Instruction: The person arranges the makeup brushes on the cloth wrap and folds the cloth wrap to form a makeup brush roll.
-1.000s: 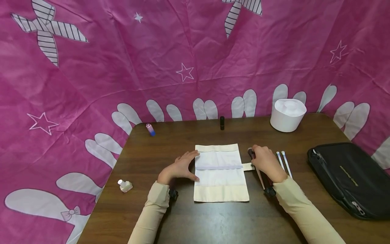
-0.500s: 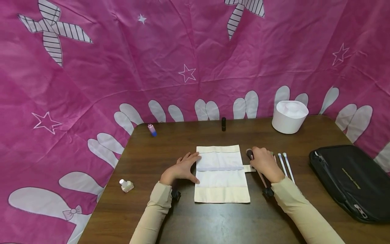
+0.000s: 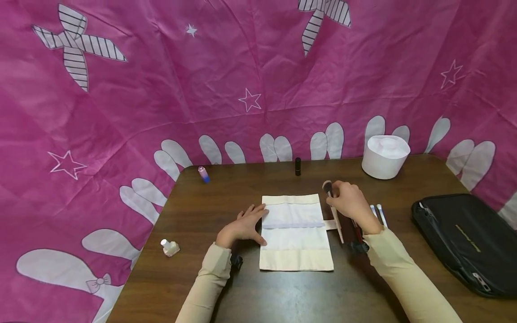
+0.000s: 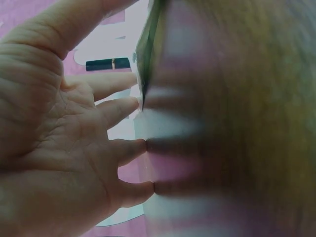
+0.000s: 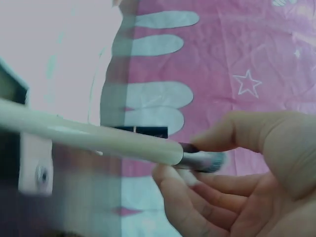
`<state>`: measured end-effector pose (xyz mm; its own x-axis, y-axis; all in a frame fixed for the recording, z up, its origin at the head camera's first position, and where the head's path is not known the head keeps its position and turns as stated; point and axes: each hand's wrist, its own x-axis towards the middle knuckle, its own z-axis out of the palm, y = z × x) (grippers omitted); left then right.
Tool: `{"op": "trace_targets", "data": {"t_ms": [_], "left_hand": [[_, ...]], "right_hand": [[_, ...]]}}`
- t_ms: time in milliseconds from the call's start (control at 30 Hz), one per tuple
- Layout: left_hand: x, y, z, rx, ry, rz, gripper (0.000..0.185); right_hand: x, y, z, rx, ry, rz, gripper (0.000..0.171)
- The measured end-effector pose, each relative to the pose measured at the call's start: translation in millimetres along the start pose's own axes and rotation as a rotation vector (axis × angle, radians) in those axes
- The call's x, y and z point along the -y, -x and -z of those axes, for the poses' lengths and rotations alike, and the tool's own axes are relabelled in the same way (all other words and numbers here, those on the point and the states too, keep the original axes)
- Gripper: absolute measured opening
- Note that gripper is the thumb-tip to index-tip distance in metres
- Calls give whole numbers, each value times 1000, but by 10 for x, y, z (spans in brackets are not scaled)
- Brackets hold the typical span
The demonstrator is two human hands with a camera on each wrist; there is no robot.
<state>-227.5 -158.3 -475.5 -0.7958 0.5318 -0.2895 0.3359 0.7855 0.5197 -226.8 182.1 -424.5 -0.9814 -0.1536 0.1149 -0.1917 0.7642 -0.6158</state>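
Observation:
A cream and white cloth roll [image 3: 296, 237] lies unfolded mid-table, its short snap tab pointing right. My left hand [image 3: 242, 225] is spread at its left edge, thumb and fingertips touching the cloth and table there. In the left wrist view, that hand's fingers [image 4: 131, 150] are extended. Beside the tab, my right hand [image 3: 353, 202] pinches a makeup brush [image 3: 336, 220] near its dark bristle end, with the pale handle slanting toward me. The right wrist view shows the brush handle [image 5: 89, 136] large, thumb and fingers around the ferrule.
Two white-handled brushes [image 3: 381, 215] lie right of my right hand; something dark red [image 3: 357, 229] is partly hidden beneath it. A black bag [image 3: 470, 242] lies far right. A white cylinder [image 3: 385, 159], black lipstick tube [image 3: 297, 166], pink-blue tube [image 3: 203, 174] and small bottle [image 3: 170, 247] stand or lie around.
My right hand has moved slightly up and away with the brush, whose handle now shows more fully, closer to the cloth tab. The left hand keeps its place at the cloth's edge.

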Motion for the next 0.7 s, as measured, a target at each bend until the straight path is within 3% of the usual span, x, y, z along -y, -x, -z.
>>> {"op": "trace_targets", "data": {"t_ms": [133, 467, 700], "left_hand": [[-9, 13, -10, -7, 6, 8, 105], [-30, 59, -7, -17, 51, 5, 102], [-6, 62, -5, -3, 47, -4, 102]], "right_hand": [[75, -55, -45, -15, -129, -9, 21], [221, -213, -287, -95, -417, -39, 24], [292, -344, -492, -128, -653, -117, 20]]}}
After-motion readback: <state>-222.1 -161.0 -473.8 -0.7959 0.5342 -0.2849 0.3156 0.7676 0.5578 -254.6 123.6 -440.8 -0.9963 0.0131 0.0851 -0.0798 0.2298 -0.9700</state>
